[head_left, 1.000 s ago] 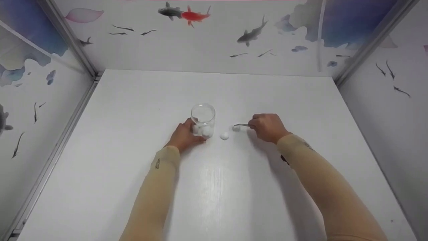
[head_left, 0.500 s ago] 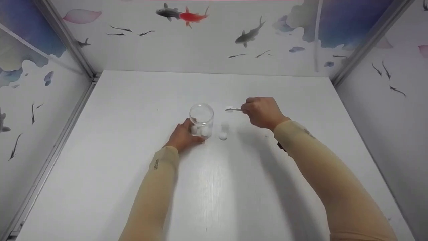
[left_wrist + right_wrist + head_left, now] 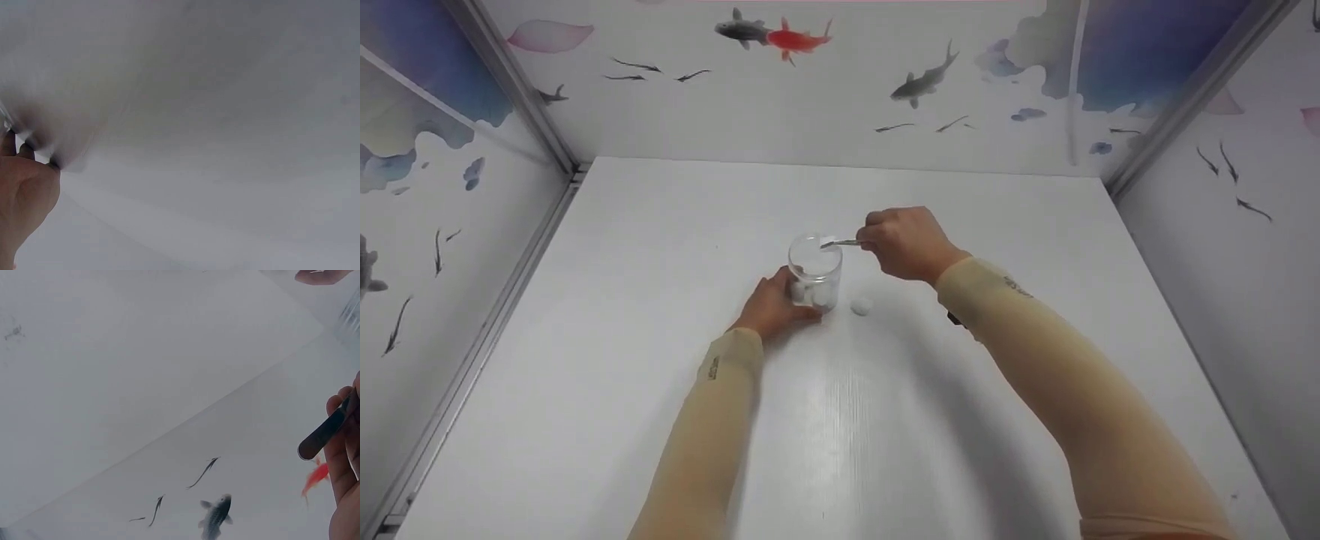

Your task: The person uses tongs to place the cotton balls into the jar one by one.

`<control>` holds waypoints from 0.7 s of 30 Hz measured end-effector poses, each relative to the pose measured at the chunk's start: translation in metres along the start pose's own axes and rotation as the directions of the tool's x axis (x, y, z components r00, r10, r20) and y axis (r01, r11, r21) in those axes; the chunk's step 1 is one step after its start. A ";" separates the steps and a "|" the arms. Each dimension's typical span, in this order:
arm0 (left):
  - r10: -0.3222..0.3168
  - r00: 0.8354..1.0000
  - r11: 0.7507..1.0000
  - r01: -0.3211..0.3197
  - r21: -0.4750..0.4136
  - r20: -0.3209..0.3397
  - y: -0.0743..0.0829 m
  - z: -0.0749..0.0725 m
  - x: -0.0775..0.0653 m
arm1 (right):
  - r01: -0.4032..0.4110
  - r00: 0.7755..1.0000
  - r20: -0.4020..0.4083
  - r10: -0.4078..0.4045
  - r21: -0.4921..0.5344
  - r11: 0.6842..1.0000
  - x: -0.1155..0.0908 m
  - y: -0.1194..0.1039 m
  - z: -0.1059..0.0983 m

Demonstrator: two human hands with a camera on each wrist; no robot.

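Note:
A clear jar (image 3: 815,279) stands on the white table with several white cotton balls (image 3: 823,294) in its lower part. My left hand (image 3: 774,306) grips the jar low on its left side, thumb in front. In my right hand (image 3: 909,241) I pinch metal tweezers (image 3: 844,243); their tips are over the jar's mouth, with a whitish ball there that is hard to make out. The rounded back end of the tweezers (image 3: 323,436) shows in the right wrist view. One loose cotton ball (image 3: 862,306) lies on the table just right of the jar.
The white tabletop (image 3: 660,225) is enclosed by upright panels at the back and both sides. Painted fish (image 3: 799,37) decorate the back panel (image 3: 840,112). Metal rails (image 3: 521,97) run along the corners.
My right hand has lifted the tweezers with a cotton ball off the table and carried them left to the jar's mouth. The left hand and jar have stayed put.

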State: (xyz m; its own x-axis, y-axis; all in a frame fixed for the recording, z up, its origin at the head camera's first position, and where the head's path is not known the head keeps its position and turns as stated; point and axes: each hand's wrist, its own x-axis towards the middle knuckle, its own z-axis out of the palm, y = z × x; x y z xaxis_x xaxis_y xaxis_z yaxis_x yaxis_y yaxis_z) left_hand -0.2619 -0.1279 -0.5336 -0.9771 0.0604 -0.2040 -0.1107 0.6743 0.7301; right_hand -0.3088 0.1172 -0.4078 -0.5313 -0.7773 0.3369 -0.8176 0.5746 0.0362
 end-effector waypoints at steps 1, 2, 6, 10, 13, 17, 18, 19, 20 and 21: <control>-0.002 1.000 1.000 0.002 0.000 0.001 0.000 0.000 0.000 | 0.004 1.000 0.006 -0.004 -0.002 1.000 0.000 -0.001 0.001; -0.003 1.000 1.000 0.003 0.001 0.002 0.000 0.000 0.000 | 0.005 1.000 0.012 -0.005 -0.005 1.000 0.001 -0.002 0.002; -0.001 1.000 1.000 0.001 0.008 0.004 -0.001 0.000 0.000 | 0.006 0.999 0.037 -0.006 -0.004 1.000 0.001 -0.004 0.006; 0.001 1.000 1.000 -0.001 0.024 0.002 -0.001 0.000 0.001 | 0.003 0.999 0.051 -0.003 0.003 1.000 0.001 -0.003 0.006; 0.002 1.000 1.000 -0.002 0.025 0.001 -0.002 0.000 0.002 | 0.005 0.998 0.058 -0.006 0.006 1.000 0.000 -0.003 0.006; 0.003 1.000 1.000 -0.003 0.021 0.001 -0.002 0.000 0.002 | 0.009 0.998 0.061 -0.010 0.004 1.000 -0.001 -0.003 0.006; 0.001 1.000 1.000 -0.001 0.022 0.001 -0.002 0.000 0.002 | 0.009 0.998 0.059 -0.009 0.002 1.000 -0.001 -0.002 0.005; -0.001 1.000 1.000 0.001 0.022 0.001 -0.002 0.001 0.002 | 0.009 0.998 0.055 -0.010 0.001 1.000 -0.001 -0.002 0.005; -0.003 1.000 1.000 0.003 0.025 -0.001 -0.002 0.001 0.002 | 0.010 0.999 0.050 -0.010 -0.001 1.000 -0.002 -0.001 0.005; -0.006 1.000 1.000 0.006 0.022 -0.002 -0.002 0.001 0.002 | 0.008 0.999 0.046 -0.008 -0.002 1.000 -0.003 0.001 0.005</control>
State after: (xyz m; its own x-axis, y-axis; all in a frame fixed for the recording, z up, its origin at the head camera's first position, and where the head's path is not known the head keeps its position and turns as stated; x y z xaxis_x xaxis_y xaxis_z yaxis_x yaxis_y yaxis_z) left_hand -0.2638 -0.1286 -0.5360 -0.9767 0.0554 -0.2071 -0.1124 0.6905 0.7146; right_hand -0.3090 0.1183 -0.4135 -0.5343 -0.7930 0.2925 -0.8215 0.5687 0.0410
